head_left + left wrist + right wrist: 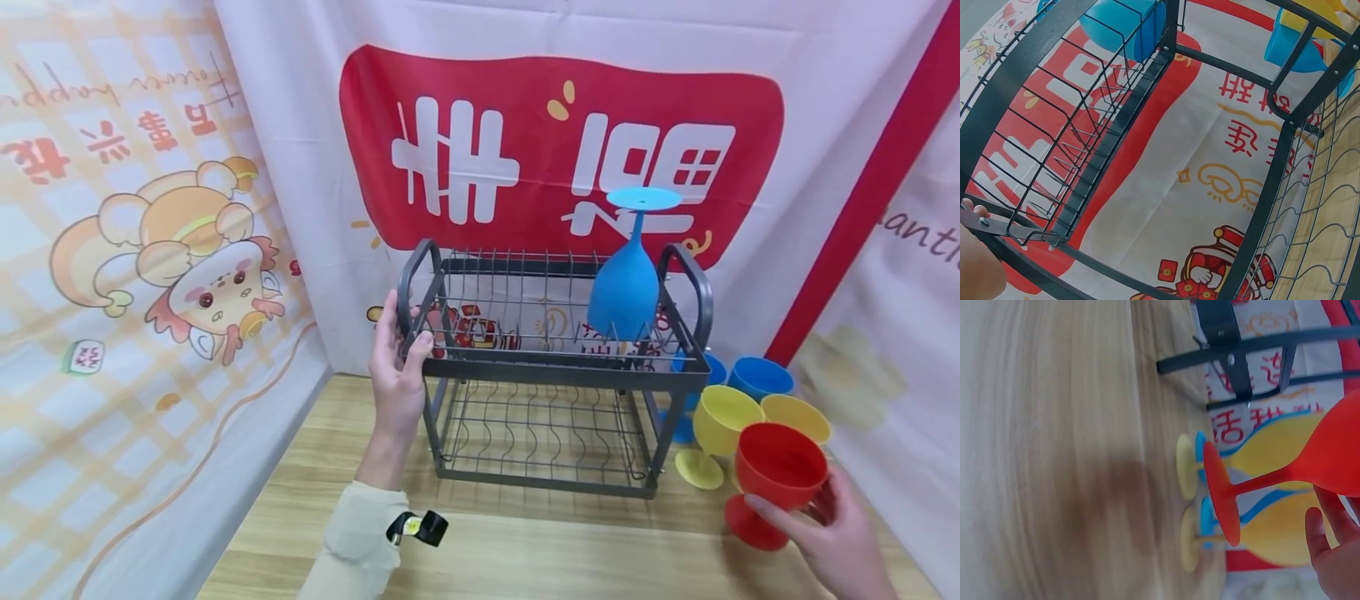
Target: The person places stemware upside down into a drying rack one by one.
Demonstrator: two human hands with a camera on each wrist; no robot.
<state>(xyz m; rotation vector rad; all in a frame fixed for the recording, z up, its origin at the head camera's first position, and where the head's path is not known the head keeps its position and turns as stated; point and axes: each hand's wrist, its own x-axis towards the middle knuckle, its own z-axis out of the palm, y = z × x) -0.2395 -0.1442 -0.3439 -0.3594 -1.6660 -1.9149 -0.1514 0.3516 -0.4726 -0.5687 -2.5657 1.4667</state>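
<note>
My left hand [399, 375] grips the upper left corner of a dark grey two-tier dish rack [555, 371], thumb over the front rail and fingers along the outer side. In my right hand [843, 533] is a red plastic goblet [782, 468], held by its bowl, upright in the head view. The right wrist view has its foot raised off the wooden table. A blue goblet [626, 292] stands upside down in the upper tier, at the right end, its foot on top. The lower tier [540, 429] has wavy wires and holds no goblet.
Right of the rack stand two yellow goblets, one nearer [723, 421] and one farther right [802, 417], with blue goblets [761, 379] behind them. A printed cloth [300, 208] hangs behind and along both sides of the wooden table [525, 550].
</note>
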